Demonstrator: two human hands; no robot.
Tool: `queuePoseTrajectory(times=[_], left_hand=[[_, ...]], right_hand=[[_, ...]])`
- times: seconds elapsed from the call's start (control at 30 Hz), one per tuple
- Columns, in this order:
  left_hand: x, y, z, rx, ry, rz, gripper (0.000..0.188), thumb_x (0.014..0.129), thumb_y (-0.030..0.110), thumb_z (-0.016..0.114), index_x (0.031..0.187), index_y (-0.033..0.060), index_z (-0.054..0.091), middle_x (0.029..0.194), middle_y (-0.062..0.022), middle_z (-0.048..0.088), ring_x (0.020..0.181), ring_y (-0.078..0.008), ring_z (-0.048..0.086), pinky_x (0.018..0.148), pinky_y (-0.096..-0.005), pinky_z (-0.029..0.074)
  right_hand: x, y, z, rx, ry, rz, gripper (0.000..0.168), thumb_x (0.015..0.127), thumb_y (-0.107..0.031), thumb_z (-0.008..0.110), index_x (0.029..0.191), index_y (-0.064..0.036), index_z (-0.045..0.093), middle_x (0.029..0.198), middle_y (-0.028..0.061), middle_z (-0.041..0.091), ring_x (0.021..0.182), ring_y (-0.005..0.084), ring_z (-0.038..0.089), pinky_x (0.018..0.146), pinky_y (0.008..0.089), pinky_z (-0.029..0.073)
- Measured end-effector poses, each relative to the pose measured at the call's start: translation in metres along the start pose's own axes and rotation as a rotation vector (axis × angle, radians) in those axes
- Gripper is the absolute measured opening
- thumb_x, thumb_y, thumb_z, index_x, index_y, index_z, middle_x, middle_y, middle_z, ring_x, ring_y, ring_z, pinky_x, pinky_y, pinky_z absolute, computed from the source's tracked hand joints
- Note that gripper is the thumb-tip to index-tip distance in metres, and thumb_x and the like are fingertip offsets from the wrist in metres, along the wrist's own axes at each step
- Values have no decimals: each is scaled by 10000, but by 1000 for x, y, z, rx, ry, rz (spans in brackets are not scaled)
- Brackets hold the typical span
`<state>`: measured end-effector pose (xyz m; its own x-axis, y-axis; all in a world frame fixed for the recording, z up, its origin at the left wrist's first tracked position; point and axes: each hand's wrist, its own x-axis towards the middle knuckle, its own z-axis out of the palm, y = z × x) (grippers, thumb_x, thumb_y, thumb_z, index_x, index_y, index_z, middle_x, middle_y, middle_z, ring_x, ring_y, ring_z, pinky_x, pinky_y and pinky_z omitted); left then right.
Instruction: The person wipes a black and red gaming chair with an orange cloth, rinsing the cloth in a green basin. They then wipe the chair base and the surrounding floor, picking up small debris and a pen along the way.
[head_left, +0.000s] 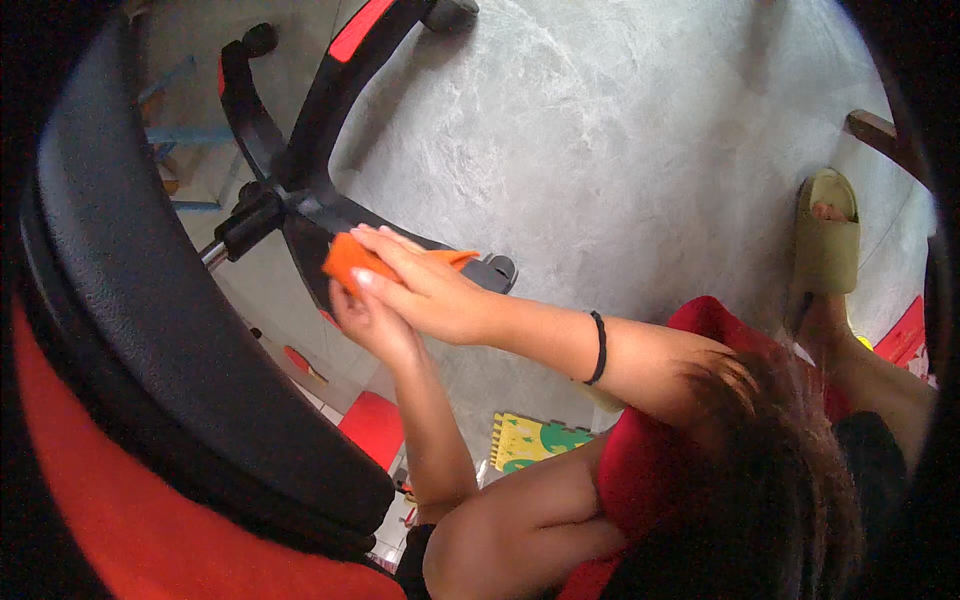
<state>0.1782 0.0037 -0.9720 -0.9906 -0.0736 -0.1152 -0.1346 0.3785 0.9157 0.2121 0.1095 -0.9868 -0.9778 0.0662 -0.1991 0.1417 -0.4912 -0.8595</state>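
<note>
An orange cloth (349, 259) is bunched between my two hands over a leg of the black five-star chair base (319, 206). My right hand (420, 289) lies on top of the cloth, palm down, its thumb pressing near the cloth's left end. One cloth corner sticks out beyond the knuckles. My left hand (379, 326) is cupped just below, fingers curled against the cloth's lower edge; its fingertips are partly hidden. The chair leg passes behind my right hand and ends in a caster (501, 270). Whether the cloth touches the leg is hard to tell.
The black chair seat (187, 300) with red trim fills the left side, joined to the base by a gas-lift column (244, 225). Grey floor (600, 150) spreads beyond. A foam mat tile (529, 442) lies below. A foot in a green slipper (827, 251) is at right.
</note>
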Motion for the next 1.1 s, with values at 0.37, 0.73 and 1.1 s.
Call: queuePoseTrajectory(times=[0.37, 0.73, 1.1], left_hand=[[90, -44, -32, 976, 241, 532, 485, 989, 285, 489, 1393, 42, 372, 1279, -225, 478, 1036, -327, 565, 816, -416, 493], [132, -9, -50, 372, 110, -58, 492, 990, 323, 456, 1379, 30, 392, 1269, -248, 489, 1061, -329, 557, 848, -429, 476], [105, 39, -16, 1375, 68, 1124, 344, 850, 28, 614, 1191, 79, 621, 1296, -90, 578, 1114, -298, 565, 955, -431, 435]], right_hand=[[-38, 15, -20, -624, 109, -232, 423, 770, -46, 595, 1190, -26, 545, 1307, 146, 491, 1197, 324, 479, 988, 421, 423], [-40, 20, -13, -635, 154, -282, 414, 763, -31, 589, 1176, -25, 558, 1283, 135, 516, 1182, 317, 490, 953, 417, 453], [-39, 33, -20, -682, 114, -287, 376, 820, -59, 592, 1195, -48, 575, 1311, 101, 524, 1179, 289, 501, 946, 375, 473]])
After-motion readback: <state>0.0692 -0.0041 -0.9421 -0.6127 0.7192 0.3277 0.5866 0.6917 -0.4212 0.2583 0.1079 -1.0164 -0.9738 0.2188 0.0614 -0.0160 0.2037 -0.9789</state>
